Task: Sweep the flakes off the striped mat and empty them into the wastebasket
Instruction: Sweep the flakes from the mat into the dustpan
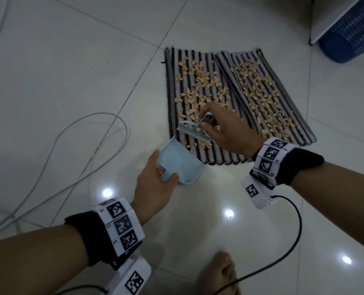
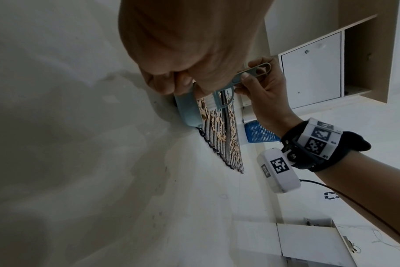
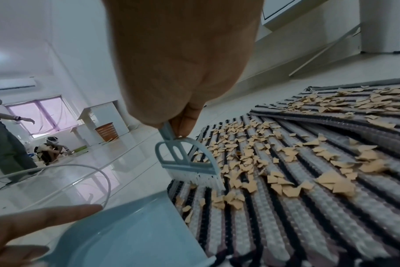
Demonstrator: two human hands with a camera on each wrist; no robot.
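Observation:
A grey-and-black striped mat (image 1: 230, 92) lies on the tiled floor, strewn with tan flakes (image 1: 200, 81). My left hand (image 1: 153, 179) grips the handle of a light blue dustpan (image 1: 176, 160), whose lip meets the mat's near left corner. My right hand (image 1: 217, 126) holds the handle of a small blue brush (image 1: 194, 130). Its white bristles (image 3: 199, 178) rest on the mat just beyond the pan (image 3: 130, 231), with flakes (image 3: 247, 157) beside them. The pan looks empty inside. A blue mesh wastebasket (image 1: 351, 33) stands at the far right, beyond the mat.
White cables (image 1: 81, 145) loop over the floor on the left. A black cable (image 1: 283, 241) trails from my right wrist past my bare foot (image 1: 217, 273). A white cabinet (image 1: 336, 18) stands by the wastebasket. Two people and an orange basket (image 3: 106, 133) are far across the room.

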